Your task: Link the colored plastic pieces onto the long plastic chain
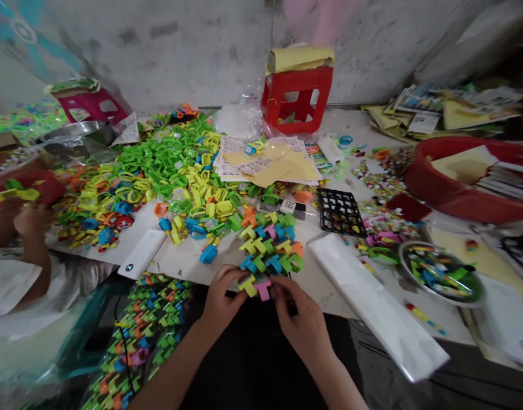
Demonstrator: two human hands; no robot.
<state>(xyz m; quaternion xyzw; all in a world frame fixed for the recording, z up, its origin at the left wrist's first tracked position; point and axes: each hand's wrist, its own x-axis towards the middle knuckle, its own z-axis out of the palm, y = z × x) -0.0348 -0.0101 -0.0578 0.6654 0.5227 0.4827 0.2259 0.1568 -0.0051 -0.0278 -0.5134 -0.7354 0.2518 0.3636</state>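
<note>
A strip of plastic toy watches (268,246) in rows of green, yellow, blue, orange and pink lies on the table in front of me, its near end reaching over the table edge. My left hand (225,299) pinches that near end at the left, beside a yellow watch (248,286). At the right side my right hand (302,316) has its thumb and fingers closed on the same end, next to a pink watch (262,288). Loose toy watches (193,188), mostly green and yellow, are heaped beyond the strip.
A white stack of plastic bags (372,302) lies to the right, near a black grid tray (340,212) and a metal bowl (404,253). Filled strips (146,324) hang at lower left. A red stool (298,99) stands behind. Another person's hand (28,216) works at far left.
</note>
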